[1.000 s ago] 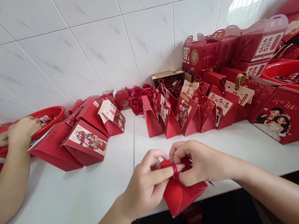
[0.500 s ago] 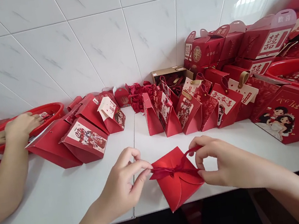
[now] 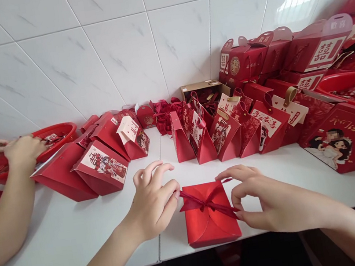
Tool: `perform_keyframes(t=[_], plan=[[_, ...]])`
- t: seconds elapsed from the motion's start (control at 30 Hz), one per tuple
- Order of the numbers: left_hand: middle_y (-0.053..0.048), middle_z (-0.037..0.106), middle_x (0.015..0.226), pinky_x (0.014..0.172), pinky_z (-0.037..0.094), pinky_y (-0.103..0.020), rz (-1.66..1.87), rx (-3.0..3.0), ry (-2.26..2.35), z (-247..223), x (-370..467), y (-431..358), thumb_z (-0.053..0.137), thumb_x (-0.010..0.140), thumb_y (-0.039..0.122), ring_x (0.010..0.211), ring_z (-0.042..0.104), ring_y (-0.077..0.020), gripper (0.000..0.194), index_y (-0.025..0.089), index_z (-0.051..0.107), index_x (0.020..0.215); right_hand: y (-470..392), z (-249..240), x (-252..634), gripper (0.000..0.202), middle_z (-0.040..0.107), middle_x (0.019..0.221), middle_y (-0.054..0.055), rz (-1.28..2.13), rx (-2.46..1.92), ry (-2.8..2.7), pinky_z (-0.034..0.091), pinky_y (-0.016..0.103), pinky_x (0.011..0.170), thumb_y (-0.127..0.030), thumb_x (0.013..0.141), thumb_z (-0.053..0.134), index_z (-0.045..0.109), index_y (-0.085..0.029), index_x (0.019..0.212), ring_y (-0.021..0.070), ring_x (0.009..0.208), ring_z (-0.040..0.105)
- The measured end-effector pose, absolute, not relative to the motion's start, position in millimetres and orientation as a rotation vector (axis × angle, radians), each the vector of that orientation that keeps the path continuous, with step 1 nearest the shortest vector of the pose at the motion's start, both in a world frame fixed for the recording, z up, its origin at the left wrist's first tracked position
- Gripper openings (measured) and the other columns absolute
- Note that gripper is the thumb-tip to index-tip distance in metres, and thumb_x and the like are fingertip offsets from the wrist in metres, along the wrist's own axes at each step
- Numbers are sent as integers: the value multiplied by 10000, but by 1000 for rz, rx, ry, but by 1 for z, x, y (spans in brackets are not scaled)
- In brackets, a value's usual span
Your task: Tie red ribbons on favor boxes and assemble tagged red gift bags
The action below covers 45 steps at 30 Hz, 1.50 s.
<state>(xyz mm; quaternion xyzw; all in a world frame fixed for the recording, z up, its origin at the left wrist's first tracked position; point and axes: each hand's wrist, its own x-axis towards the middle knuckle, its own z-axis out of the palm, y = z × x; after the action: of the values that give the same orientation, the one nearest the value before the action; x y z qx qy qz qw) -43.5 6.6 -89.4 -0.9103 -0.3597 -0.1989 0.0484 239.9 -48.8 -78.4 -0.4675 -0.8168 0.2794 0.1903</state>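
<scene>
A bright red square box [image 3: 208, 228] with overlapping curved flaps lies on the white table near its front edge. A dark red ribbon [image 3: 205, 205] is tied in a bow across its top. My left hand [image 3: 157, 198] pinches the ribbon's left end between thumb and index finger, its other fingers raised. On the right, my right hand [image 3: 257, 196] pinches a ribbon loop at the box's right side, with thumb and a finger closed on it. The ribbon's other tail shows by my right index finger.
Upright red gift bags [image 3: 227, 139] stand behind, with more bags [image 3: 107, 165] at left. Another person's hands [image 3: 25, 151] are at a red basket [image 3: 72, 130]. Stacked boxes [image 3: 305, 49] and a large box [image 3: 348, 138] are at right.
The red box has turned so its front edge lies along the table edge. My left hand's fingers have lifted and spread. The other person's far hand has moved up over the basket.
</scene>
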Motion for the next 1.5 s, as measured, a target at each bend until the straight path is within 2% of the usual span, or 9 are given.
perform_keyframes(t=[0.23, 0.33, 0.4, 0.5, 0.6, 0.77, 0.93, 1.13, 1.5], plan=[[-120, 437, 1439, 1058, 225, -650, -592, -2926, -1349, -93, -46, 8, 400, 942, 217, 1435, 206, -392, 229, 210, 583, 805, -49, -82, 245, 103, 554, 1405, 72, 645, -1316, -2372, 426, 562, 1047, -280, 880, 644, 723, -264, 815, 333, 1412, 363], [-87, 356, 1532, 1123, 289, -531, -1158, -3189, -1592, -99, -51, 4, 386, 992, 322, 1439, 281, -300, 235, 292, 504, 1193, -51, -81, 264, 214, 614, 1339, 96, 412, -1341, -2311, 494, 551, 966, -450, 904, 608, 744, -286, 899, 359, 1323, 481], [-89, 367, 1507, 1104, 348, -447, -1614, -3096, -1784, -104, -53, -2, 391, 1000, 385, 1388, 367, -258, 312, 314, 389, 1304, -52, -75, 273, 260, 648, 1280, 103, 265, -1373, -2179, 553, 486, 887, -499, 898, 600, 735, -293, 980, 338, 1186, 602], [-57, 546, 1149, 955, 432, -338, -1621, -3014, -1963, -108, -53, -17, 426, 984, 459, 1111, 526, -217, 234, 247, 522, 976, -54, -62, 263, 214, 663, 1233, 79, 213, -1322, -2043, 586, 381, 815, -449, 900, 619, 722, -300, 1014, 267, 1014, 688], [-15, 495, 852, 781, 446, -286, -1463, -3091, -1987, -108, -44, -31, 502, 949, 462, 830, 512, -174, 297, 215, 498, 784, -50, -56, 228, 188, 672, 1168, 89, 291, -1194, -2120, 573, 355, 843, -355, 873, 678, 729, -262, 1028, 244, 978, 684], [-26, 542, 897, 745, 482, -274, -1721, -2969, -2080, -107, -23, -38, 580, 912, 397, 852, 557, -177, 227, 209, 519, 801, -35, -62, 180, 106, 669, 920, 94, 408, -1265, -2404, 554, 376, 782, -252, 857, 693, 768, -178, 872, 243, 859, 648], [-48, 601, 972, 690, 512, -275, -1839, -2909, -2318, -112, -17, -35, 620, 878, 440, 852, 597, -189, 248, 210, 547, 936, -31, -66, 177, 127, 658, 902, 69, 434, -1350, -2335, 528, 319, 730, -209, 875, 662, 778, -186, 830, 190, 786, 639], [-25, 544, 891, 702, 475, -236, -1781, -2971, -2191, -112, -16, -34, 577, 902, 371, 862, 548, -175, 272, 198, 485, 713, -34, -66, 178, 97, 664, 860, 58, 406, -1386, -2325, 518, 319, 730, -184, 851, 683, 757, -171, 789, 195, 791, 622], [3, 484, 764, 662, 436, -230, -1943, -2954, -2222, -117, -24, -35, 573, 861, 286, 726, 488, -141, 264, 191, 438, 655, -35, -63, 174, 142, 676, 889, 70, 270, -1407, -2533, 494, 316, 714, -188, 908, 607, 731, -163, 844, 212, 826, 623]])
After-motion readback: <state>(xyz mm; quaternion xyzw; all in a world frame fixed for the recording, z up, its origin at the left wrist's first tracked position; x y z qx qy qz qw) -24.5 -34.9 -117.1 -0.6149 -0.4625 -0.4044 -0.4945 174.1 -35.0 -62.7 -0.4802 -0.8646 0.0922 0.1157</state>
